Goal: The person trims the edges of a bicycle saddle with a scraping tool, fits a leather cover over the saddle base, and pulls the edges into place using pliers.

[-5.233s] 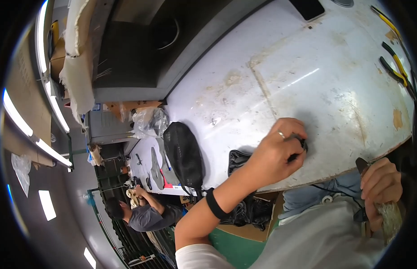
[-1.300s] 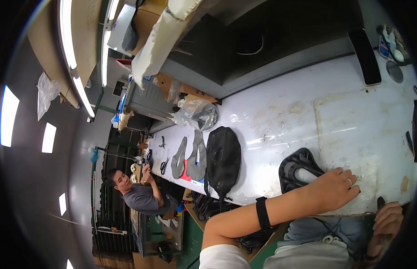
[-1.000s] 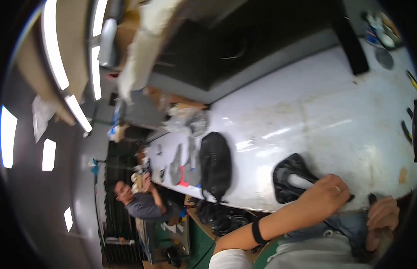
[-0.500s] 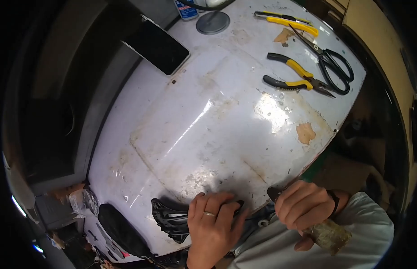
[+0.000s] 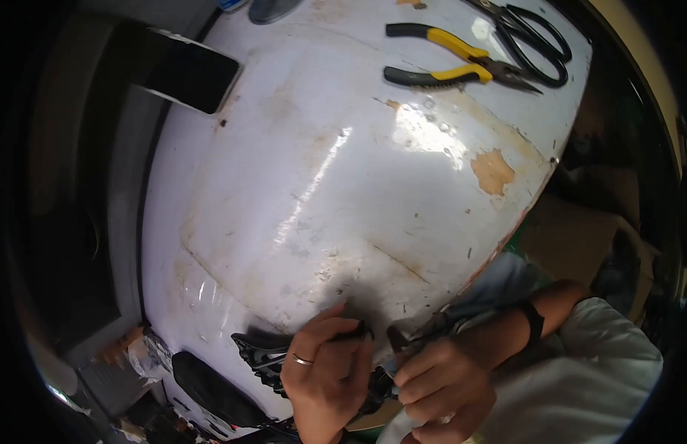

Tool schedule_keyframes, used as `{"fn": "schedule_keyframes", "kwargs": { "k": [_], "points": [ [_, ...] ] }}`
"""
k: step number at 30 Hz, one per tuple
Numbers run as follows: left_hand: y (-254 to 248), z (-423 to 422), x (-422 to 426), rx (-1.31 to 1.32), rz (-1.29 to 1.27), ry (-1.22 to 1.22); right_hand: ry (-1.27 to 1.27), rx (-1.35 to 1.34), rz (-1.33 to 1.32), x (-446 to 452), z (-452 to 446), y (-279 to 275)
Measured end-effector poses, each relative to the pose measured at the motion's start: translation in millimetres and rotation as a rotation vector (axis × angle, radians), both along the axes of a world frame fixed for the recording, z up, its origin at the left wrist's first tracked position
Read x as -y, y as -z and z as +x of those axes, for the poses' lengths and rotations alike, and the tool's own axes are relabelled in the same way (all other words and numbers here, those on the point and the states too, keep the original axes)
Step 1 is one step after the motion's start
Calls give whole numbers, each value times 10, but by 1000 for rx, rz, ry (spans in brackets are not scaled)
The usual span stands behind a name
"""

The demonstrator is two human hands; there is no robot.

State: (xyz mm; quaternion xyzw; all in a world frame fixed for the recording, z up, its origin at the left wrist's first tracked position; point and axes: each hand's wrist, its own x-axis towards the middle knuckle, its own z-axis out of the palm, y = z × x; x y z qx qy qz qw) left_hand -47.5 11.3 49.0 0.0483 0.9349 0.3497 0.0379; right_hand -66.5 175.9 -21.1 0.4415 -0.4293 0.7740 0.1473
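My left hand (image 5: pixel 325 377), with a ring on one finger, closes around a black ribbed plastic part (image 5: pixel 261 361) at the table's near edge. The part's slotted side shows left of the hand, and a small black end pokes out by the fingertips. Close by on the right, my right hand (image 5: pixel 448 385) is wrapped around a tool with a short dark flat tip (image 5: pixel 397 339), which points toward the left hand. Fingers hide most of this tool, so its exact kind is unclear. The two hands are slightly apart.
On the worn white table (image 5: pixel 299 185) lie yellow-and-black pliers (image 5: pixel 462 63), black-handled scissors (image 5: pixel 532 41), a phone (image 5: pixel 192 72) and a grey disc (image 5: pixel 273 7). A black elongated pouch (image 5: pixel 214 388) rests at the near left. Cardboard (image 5: pixel 580 237) stands beyond the right edge.
My right hand has moved left and down, bringing the tool's tip near the left hand. The left hand has turned and tightened its fingers on the plastic part. The view has shifted too.
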Motion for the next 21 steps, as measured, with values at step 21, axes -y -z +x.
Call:
{"fn": "schedule_keyframes", "kwargs": {
  "k": [21],
  "points": [
    [118, 92, 159, -179, 111, 112, 402, 157, -532, 754, -144, -106]
  ]
}}
